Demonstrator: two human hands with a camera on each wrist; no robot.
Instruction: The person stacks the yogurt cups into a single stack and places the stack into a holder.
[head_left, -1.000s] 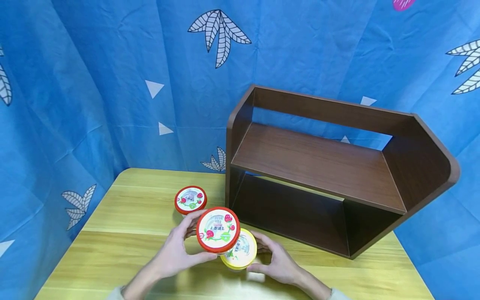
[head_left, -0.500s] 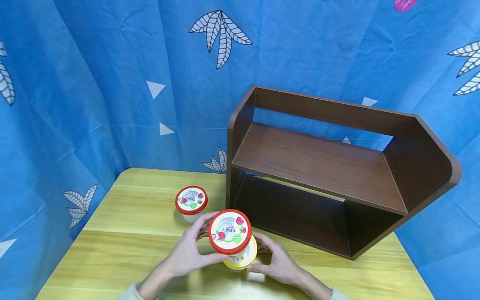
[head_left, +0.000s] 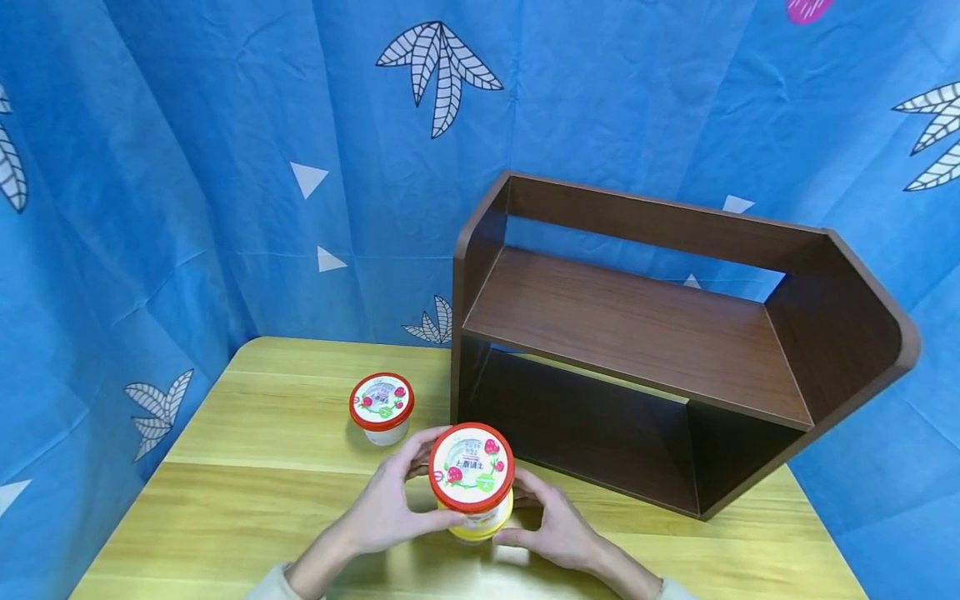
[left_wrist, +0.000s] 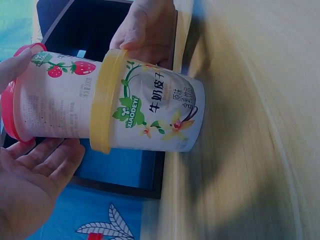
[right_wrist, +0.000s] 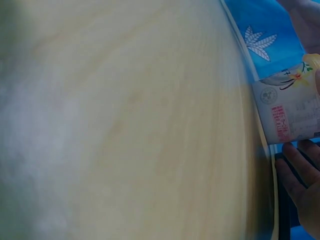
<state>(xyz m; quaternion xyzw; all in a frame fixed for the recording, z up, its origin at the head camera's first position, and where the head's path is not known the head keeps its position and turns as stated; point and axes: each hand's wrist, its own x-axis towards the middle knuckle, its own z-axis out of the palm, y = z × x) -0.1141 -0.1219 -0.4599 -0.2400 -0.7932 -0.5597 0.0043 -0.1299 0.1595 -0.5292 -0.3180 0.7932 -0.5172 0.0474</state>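
On the table [head_left: 225,500] before the brown shelf unit [head_left: 637,329], the left hand [head_left: 396,505] grips a red-lidded tub [head_left: 472,468] atop the yellow-lidded tub [left_wrist: 152,110], which the right hand [head_left: 553,523] clasps. Released off-centre, the upper one might slide; an uneven tug below could topple both.

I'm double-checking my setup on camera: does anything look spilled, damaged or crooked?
I see no spill or damage; the three lidded cups are upright. Only the shelf looks askew: it stands slanted to the back edge of the table, maybe deliberately.
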